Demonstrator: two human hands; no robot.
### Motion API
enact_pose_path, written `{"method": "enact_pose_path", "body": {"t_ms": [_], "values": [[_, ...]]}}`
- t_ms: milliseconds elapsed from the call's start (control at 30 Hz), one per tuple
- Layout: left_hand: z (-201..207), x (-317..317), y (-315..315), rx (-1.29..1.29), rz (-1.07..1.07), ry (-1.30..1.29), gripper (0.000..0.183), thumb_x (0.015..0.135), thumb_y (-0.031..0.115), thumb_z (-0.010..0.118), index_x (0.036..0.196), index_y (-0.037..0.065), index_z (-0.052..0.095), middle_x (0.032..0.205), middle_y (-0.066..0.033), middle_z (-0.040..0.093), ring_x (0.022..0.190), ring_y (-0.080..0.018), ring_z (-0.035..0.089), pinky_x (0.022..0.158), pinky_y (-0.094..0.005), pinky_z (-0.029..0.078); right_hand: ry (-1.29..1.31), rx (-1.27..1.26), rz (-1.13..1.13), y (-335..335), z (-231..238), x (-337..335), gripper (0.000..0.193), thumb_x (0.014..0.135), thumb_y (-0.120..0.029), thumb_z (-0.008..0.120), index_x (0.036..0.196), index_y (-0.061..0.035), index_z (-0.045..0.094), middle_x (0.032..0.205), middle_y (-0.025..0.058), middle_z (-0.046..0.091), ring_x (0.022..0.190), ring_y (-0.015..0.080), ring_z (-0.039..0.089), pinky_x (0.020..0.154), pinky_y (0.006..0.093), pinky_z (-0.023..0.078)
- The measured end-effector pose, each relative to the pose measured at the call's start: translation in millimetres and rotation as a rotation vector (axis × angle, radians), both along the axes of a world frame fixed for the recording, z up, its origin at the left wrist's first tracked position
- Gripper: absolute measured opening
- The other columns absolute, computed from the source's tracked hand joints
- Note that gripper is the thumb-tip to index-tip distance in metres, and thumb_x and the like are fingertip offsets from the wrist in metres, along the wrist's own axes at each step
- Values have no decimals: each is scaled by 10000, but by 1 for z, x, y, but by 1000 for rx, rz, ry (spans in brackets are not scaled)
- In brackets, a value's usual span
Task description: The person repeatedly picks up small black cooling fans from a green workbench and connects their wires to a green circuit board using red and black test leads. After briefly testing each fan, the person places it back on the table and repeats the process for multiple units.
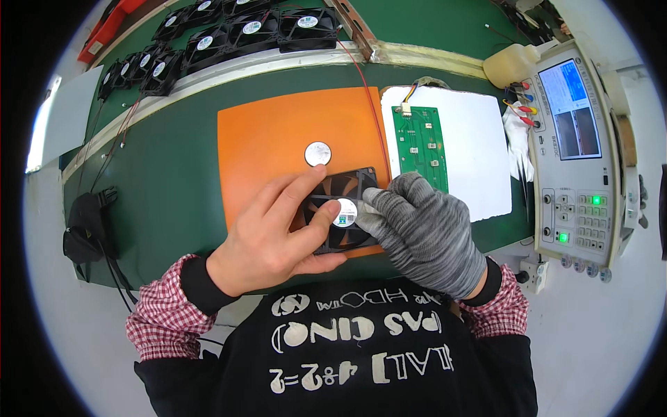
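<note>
Holding black cooling fan [345, 212] on the orange mat: bare left hand [278, 236] clamps it, gloved right hand [424, 233] presses the hub label [344, 212] down. Spare round sticker [317, 153] waits just beyond the fingers.

I am seeing a round white label [344, 212] sitting on the hub of the black fan [345, 208]. A second round white label [317, 153] is lying loose on the orange mat [271, 139] just above it. Round white hub labels [252, 27] are showing on the row of black fans [208, 42] at the far edge. At right, a rectangular screen [571, 108] is glowing blue and grey on the beige tester [580, 201].
</note>
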State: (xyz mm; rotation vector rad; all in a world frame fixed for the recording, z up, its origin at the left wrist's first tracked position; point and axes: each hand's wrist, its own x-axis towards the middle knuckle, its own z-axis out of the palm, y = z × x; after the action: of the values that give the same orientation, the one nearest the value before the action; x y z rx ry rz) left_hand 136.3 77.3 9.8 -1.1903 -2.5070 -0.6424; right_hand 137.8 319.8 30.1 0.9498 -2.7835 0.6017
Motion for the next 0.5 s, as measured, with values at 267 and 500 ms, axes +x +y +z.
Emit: {"method": "enact_pose_path", "body": {"t_ms": [267, 500], "values": [[3, -1, 3, 0, -6, 13, 584, 659, 366, 847, 1070, 7, 640, 1268, -222, 545, 1074, -377, 568, 889, -432, 509, 300, -240, -455, 64, -12, -36, 210, 817, -151, 754, 1005, -70, 705, 891, 110, 635, 817, 243, 662, 690, 384, 525], [18, -15, 23, 42, 29, -226, 800, 671, 389, 845, 1268, 3, 479, 1222, -192, 518, 1081, -404, 507, 971, -485, 401, -118, -381, 131, 49, -3, -21, 827, 745, -389, 790, 1439, -85, 458, 1471, 173, 457, 1358, 375, 435, 1114, 444, 371]]}}
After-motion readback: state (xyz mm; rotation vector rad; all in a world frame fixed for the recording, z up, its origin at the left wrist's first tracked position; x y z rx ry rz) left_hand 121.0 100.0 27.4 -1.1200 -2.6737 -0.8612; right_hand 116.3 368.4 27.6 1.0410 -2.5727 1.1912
